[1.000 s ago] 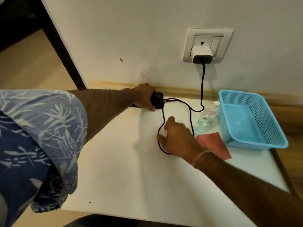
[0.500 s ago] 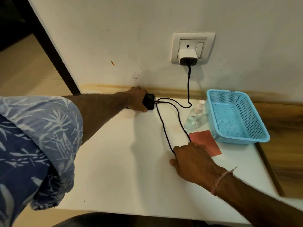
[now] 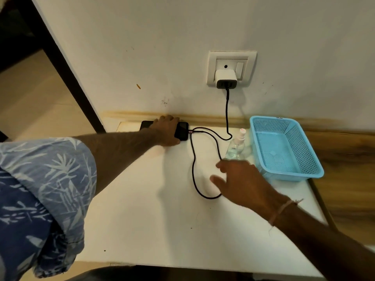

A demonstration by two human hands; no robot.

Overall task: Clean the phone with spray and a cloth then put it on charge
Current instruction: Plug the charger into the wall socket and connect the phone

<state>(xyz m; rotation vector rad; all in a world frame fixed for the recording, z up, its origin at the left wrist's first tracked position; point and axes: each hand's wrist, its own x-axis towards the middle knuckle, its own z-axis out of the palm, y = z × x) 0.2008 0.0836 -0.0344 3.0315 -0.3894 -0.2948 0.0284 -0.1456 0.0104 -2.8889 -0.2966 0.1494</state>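
Observation:
A black phone (image 3: 182,131) lies flat at the back of the white table (image 3: 152,209), close to the wall. My left hand (image 3: 166,130) rests over its middle and grips it. A black cable (image 3: 193,159) is plugged into the phone's right end, loops over the table and rises to the white charger (image 3: 225,79) in the wall socket (image 3: 231,57). My right hand (image 3: 241,179) hovers with fingers apart over the loop's right side, just in front of the clear spray bottle (image 3: 236,147). The red cloth is hidden under that hand.
An empty light blue mesh basket (image 3: 294,176) stands at the table's right, beside the bottle. The table's right edge meets a wood-grain surface (image 3: 345,179). A dark door frame (image 3: 67,74) runs down at the left, with tiled floor beyond.
My right hand has moved from the table's middle back toward the spray bottle and now covers the red cloth. The cable loop has rounded out. My left hand stays on the phone.

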